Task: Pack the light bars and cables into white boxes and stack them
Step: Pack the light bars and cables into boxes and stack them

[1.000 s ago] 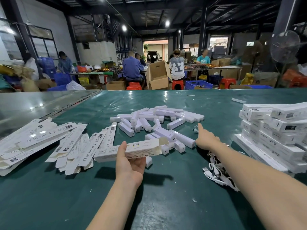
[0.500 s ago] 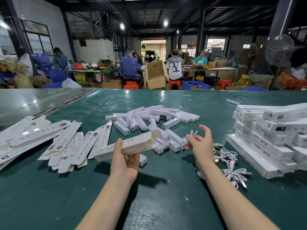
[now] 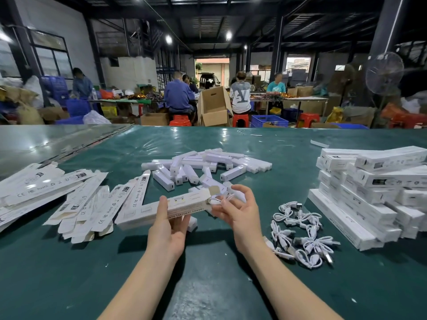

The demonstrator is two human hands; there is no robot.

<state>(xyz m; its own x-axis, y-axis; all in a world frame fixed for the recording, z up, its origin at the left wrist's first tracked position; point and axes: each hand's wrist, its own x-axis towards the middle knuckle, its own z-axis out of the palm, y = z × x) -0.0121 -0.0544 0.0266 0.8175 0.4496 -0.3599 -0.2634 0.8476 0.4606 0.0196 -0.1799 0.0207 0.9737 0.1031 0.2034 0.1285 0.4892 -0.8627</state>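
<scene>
My left hand (image 3: pixel 167 229) grips a long white box (image 3: pixel 184 205) above the green table, its open end flap pointing right. My right hand (image 3: pixel 239 207) pinches a small coiled white cable (image 3: pixel 218 200) right at that open end. Behind the hands lies a loose pile of white light bars (image 3: pixel 203 166). A heap of coiled white cables (image 3: pixel 300 234) lies to the right of my right wrist. Packed white boxes form a stack (image 3: pixel 372 190) at the far right.
Flat unfolded box blanks (image 3: pixel 76 199) fan out on the left of the green table (image 3: pixel 208 285). Beyond the table's far edge, several people sit working among cardboard boxes (image 3: pixel 213 109), red stools and blue crates. A standing fan (image 3: pixel 384 73) is at the back right.
My right hand reached to the far pile, came back with a coiled cable and now holds it at the box's open end. My left hand has kept hold of the box, tilting it.
</scene>
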